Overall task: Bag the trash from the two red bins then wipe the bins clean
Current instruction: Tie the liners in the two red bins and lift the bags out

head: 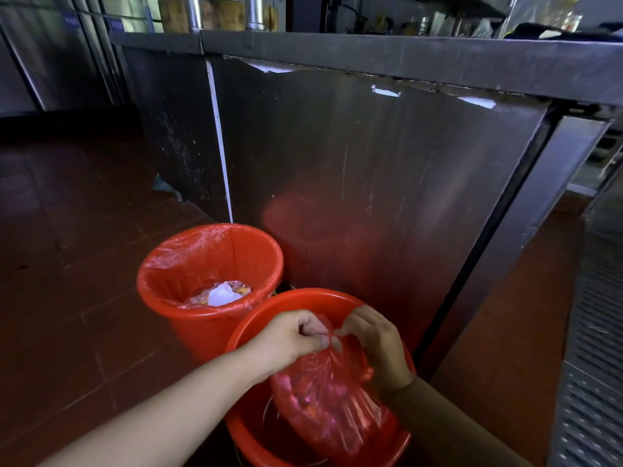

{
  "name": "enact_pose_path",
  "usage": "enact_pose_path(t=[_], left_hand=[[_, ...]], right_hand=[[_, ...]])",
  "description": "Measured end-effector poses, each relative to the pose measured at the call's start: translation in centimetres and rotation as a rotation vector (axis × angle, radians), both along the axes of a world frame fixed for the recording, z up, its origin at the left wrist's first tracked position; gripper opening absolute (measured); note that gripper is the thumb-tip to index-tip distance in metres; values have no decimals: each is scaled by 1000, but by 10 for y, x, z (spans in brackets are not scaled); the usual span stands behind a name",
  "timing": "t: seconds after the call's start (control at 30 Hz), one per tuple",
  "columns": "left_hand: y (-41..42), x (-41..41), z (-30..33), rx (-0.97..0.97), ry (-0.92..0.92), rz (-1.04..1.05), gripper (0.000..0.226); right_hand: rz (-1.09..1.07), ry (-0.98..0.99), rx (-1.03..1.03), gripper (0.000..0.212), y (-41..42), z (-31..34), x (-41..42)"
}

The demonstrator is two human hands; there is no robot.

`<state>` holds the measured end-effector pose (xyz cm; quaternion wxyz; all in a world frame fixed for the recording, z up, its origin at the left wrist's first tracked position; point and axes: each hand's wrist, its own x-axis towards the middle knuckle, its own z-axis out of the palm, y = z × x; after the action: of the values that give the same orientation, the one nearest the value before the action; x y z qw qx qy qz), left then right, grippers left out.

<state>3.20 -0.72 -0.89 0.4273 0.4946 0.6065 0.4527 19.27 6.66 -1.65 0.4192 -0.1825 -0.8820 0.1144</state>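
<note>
2 hands | left hand (290, 335) fingers, right hand (377, 342) fingers pinching bag (323, 399) neck | over bin (249, 335)

Near bin (256, 332): red plastic, glossy. Far bin (188, 318): same plastic, lined with thin clear film. Trash bag (323, 399): crinkled translucent plastic. Counter panel (387, 170): brushed metal, scratched, dull sheen. Floor (67, 247): matt reddish tile.

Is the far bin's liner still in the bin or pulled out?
Still in. The clear liner is folded over the far bin's rim, with trash lying at the bottom.
</note>
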Motion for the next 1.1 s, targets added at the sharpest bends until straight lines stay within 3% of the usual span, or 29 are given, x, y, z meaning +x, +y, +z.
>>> enact_pose_path(t=[0.13, 0.27, 0.4, 0.63, 0.77, 0.8, 0.93, 1.0, 1.1], left_hand=[[3, -2, 3, 15, 295, -10, 22], [0, -12, 27, 299, 772, -107, 16], [-9, -25, 40, 500, 952, -181, 14], [-19, -42, -20, 272, 1172, -304, 11], [-14, -41, -33, 152, 1032, -242, 12], [-13, -40, -33, 96, 903, -182, 16], [-13, -33, -12, -70, 101, 134, 26], [-16, -35, 8, -14, -79, 285, 26], [-31, -49, 48, 157, -156, 493, 25]], right_hand=[[88, -20, -165, 16, 2, 1, 5], [117, 48, -535, 12, 6, 20, 7], [229, 79, -773, 12, 10, 27, 13], [63, -100, -934, 15, 14, -24, 9], [30, -87, -1015, 18, 24, -42, 5], [39, -64, -1044, 17, 28, -40, 3], [156, 116, -1137, 26, 40, -10, -21], [217, 224, -1199, 24, 43, 15, -37], [312, 350, -1273, 13, 43, 55, -64]])
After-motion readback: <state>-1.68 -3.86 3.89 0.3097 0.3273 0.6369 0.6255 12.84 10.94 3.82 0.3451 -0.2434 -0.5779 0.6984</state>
